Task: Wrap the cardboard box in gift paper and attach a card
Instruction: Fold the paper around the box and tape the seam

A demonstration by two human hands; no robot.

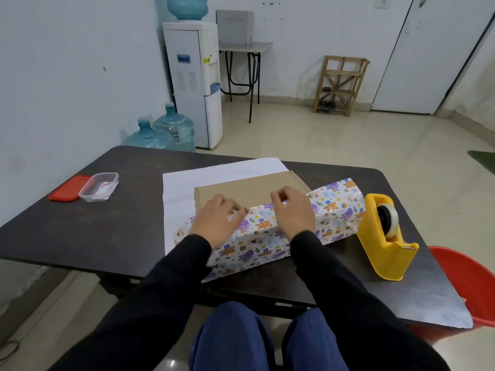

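Observation:
A flat brown cardboard box (249, 187) lies mid-table on a sheet of gift paper (257, 245) with a cartoon animal print, its white underside (187, 183) spread behind and left of the box. The near flap of paper is folded up over the box's front edge. My left hand (217, 218) presses that flap down on the box top. My right hand (293, 210) pinches the paper's edge beside it. A small card (103, 186) sits in a clear plastic container at the left.
A yellow tape dispenser (384, 234) stands at the right of the dark table (93, 231). The clear container (98, 186) and its red lid (70, 192) lie at the left. A red tub (466, 279) sits beside the table's right corner.

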